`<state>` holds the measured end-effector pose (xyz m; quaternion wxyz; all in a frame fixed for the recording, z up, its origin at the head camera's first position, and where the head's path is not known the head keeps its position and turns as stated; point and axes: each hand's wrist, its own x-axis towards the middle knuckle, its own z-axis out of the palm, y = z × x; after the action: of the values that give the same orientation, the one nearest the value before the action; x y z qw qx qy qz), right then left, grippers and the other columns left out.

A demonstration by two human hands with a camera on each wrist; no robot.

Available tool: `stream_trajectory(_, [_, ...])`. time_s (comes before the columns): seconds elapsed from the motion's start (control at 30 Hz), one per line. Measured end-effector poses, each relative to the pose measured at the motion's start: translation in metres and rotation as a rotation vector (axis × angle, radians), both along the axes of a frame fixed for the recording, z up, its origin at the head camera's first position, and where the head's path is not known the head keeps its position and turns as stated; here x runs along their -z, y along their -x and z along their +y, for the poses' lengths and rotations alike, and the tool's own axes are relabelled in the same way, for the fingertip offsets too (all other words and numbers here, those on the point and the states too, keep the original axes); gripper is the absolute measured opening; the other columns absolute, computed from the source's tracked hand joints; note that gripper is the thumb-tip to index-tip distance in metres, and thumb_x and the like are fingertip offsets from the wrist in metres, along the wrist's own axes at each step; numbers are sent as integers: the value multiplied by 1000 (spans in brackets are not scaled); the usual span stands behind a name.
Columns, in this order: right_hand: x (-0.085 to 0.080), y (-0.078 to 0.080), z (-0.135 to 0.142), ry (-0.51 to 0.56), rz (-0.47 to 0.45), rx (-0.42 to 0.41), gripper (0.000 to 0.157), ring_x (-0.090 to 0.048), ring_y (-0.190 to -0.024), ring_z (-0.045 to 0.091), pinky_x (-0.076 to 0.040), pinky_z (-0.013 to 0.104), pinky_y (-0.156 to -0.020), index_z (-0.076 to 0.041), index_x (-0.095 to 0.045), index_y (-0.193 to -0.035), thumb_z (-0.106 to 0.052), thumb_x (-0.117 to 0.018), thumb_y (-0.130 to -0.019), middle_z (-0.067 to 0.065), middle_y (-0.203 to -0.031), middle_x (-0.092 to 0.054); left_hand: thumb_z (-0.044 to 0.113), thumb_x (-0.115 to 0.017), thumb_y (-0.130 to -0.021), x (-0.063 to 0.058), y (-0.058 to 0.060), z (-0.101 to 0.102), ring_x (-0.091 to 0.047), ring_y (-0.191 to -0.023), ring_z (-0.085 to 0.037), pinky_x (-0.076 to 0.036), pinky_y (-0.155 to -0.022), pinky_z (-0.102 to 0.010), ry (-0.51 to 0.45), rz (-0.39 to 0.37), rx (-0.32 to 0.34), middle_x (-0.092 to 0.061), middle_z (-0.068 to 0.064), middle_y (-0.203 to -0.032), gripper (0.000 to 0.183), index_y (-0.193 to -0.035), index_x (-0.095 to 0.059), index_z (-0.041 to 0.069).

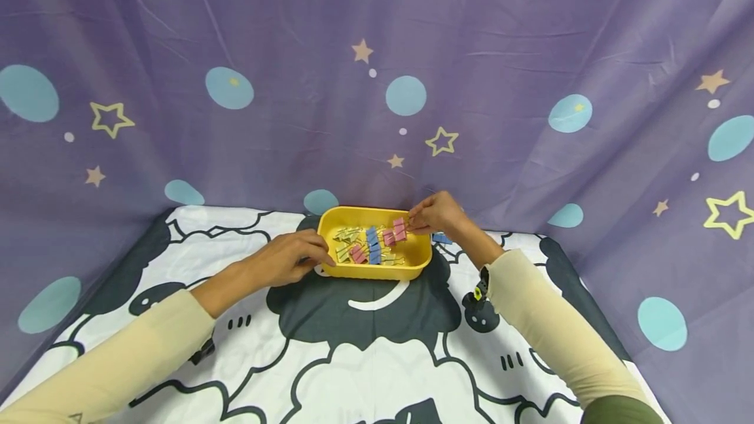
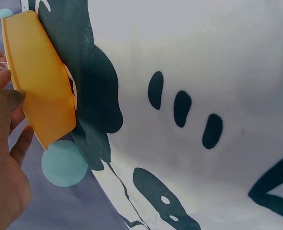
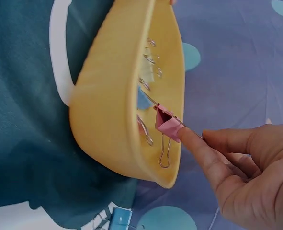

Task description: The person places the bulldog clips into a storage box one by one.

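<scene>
A yellow plastic tray (image 1: 377, 272) holds several binder clips in pink, blue and pale yellow-green. At its left end, my left hand (image 1: 296, 257) grips the rim; in the left wrist view the thumb (image 2: 16, 98) lies against the outer wall. Over the tray's right side, my right hand (image 1: 437, 213) pinches a pink binder clip (image 3: 169, 125) by a wire handle between thumb and forefinger. Its other wire handle hangs down inside the rim. Blue binder clips (image 1: 374, 245) lie near the middle, with another pink clip (image 1: 357, 254) to their left.
Outside the tray, just beyond its right end, lies a blue binder clip (image 3: 120, 218). Under everything spreads a white and dark cartoon-print cloth (image 1: 377, 378). A purple curtain (image 1: 306, 116) with stars and dots rises right behind the tray.
</scene>
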<state>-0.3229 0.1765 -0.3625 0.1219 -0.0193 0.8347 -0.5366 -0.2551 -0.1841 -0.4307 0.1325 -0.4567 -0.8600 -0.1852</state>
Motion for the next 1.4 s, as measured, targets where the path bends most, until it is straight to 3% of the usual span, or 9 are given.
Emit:
stream_trajectory(0.23, [9,-5,-12,-16,21,15,30,-86,-103,41,-69,49,-94,21,-76,-124,17,-74,-94,32,-118,-82,-7,-82,-93,-3,1,1,-69,-104,-14,-62,-90,-39,0,-4,-5,-78,4,-112,36,-111,-90,23])
stream_trajectory(0.37, [10,-7,-15,-80,49,18,31,-85,-84,27,-71,38,-83,17,-79,-121,12,-81,-91,26,-109,-85,-7,-82,-94,-3,1,2,-68,-104,-14,-62,-89,-38,1,-6,-1,-78,4,-112,36,-111,-90,23])
stream_trajectory(0.47, [8,-9,-12,-113,80,9,32,-81,-81,23,-70,33,-80,15,-80,-122,8,-83,-91,25,-110,-85,-7,-81,-94,-2,1,2,-69,-103,-14,-62,-88,-38,0,-5,-1,-78,4,-112,36,-112,-90,23])
stream_trajectory(0.63, [3,-9,3,-62,52,14,34,-86,-103,34,-69,42,-93,17,-76,-129,7,-79,-97,30,-122,-82,-7,-81,-94,-2,0,2,-69,-103,-14,-62,-88,-38,-3,1,3,-79,4,-112,36,-112,-90,23])
stream_trajectory(0.9, [3,-4,35,-35,15,52,37,-86,-106,30,-69,40,-93,18,-71,-137,3,-74,-103,32,-130,-78,-7,-80,-94,0,0,1,-68,-103,-14,-62,-88,-37,4,0,-1,-78,3,-112,37,-112,-90,23])
stream_trajectory(1.1, [8,2,55,-16,11,93,38,-85,-92,21,-69,40,-94,20,-68,-139,2,-67,-105,31,-124,-80,-6,-81,-95,1,-1,-1,-69,-104,-14,-63,-89,-38,9,-6,-11,-79,4,-113,36,-112,-91,23])
stream_trajectory(1.27, [15,3,69,30,-6,118,36,-83,-78,17,-71,34,-79,25,-67,-134,2,-60,-107,34,-115,-80,-7,-81,-94,1,0,0,-70,-104,-14,-63,-89,-39,10,-5,-12,-79,4,-113,36,-112,-91,24])
stream_trajectory(1.4, [23,4,78,1,-13,145,29,-83,-72,17,-69,31,-70,22,-76,-121,3,-65,-102,32,-112,-81,-7,-82,-93,0,0,0,-69,-105,-15,-62,-90,-39,8,2,-9,-79,4,-113,37,-112,-90,24])
